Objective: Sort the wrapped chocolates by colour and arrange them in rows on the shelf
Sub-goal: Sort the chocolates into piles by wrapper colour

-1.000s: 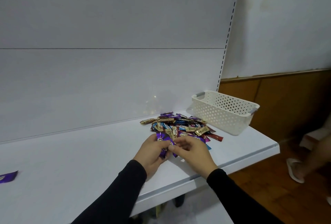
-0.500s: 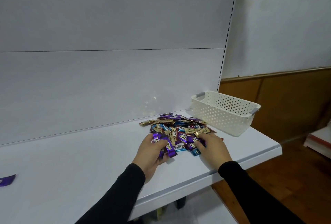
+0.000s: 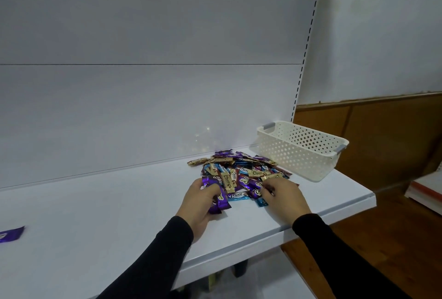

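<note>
A heap of wrapped chocolates (image 3: 241,172) in gold, purple, blue and red lies on the white shelf (image 3: 107,215) right of centre. My left hand (image 3: 198,199) grips a bunch of purple chocolates (image 3: 216,197) at the heap's near left edge. At the heap's near right edge my right hand (image 3: 283,197) has its fingertips curled onto a purple chocolate (image 3: 256,190); whether it pinches it is unclear. One more purple chocolate (image 3: 10,234) lies alone at the far left of the shelf.
A cream perforated basket (image 3: 301,149) stands on the shelf's right end, just behind the heap. The shelf's front edge (image 3: 239,255) runs under my forearms. To the right are a wooden floor and wall panel (image 3: 382,136), and a white and red object (image 3: 425,191).
My right hand left my left hand and moved right to the heap's near right edge. My left hand still holds the purple chocolates. The view shifted slightly.
</note>
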`<state>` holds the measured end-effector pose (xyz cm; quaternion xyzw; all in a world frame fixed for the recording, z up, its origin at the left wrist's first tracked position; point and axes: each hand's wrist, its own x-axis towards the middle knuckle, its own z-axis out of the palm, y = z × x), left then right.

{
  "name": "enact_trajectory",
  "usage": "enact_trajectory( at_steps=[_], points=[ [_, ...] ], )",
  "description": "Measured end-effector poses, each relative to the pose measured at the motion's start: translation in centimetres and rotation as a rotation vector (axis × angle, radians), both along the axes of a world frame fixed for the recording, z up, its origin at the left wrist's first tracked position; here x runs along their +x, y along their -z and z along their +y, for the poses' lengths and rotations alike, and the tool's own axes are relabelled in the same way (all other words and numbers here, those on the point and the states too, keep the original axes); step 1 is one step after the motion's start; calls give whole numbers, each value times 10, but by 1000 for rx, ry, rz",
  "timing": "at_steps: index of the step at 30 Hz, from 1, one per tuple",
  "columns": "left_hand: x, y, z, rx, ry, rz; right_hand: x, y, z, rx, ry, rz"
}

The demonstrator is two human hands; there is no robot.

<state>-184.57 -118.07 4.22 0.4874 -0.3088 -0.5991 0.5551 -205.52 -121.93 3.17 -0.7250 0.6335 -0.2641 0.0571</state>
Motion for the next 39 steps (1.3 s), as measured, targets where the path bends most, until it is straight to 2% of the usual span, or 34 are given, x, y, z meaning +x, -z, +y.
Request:
enact_trajectory(
  at_steps=[7,11,16,23,28,31,35,39],
  points=[
    [6,3,2,14,-5,-19,0,3,-1,81,-68,-80],
    [6,2,2,15,-11,-31,8,-4,8,7,-93,-156],
    [8,1,4,-1,-11,-14,34,-13,25,-71,-267,-240],
    [37,-1,14,-3,-47,95,95,-17,38,-26,-447,-270],
    [84,1,34,-7,-142,-58,139,-15,43,49,-596,-263],
    [122,-4,56,-12,-251,-165,167,-13,47,57,-612,-291],
    [183,-12,91,-34,-461,-245,215,-8,53,52,-713,-155],
    [249,-20,132,-56,-670,-457,273,-7,68,64,-846,-58]
  ],
)
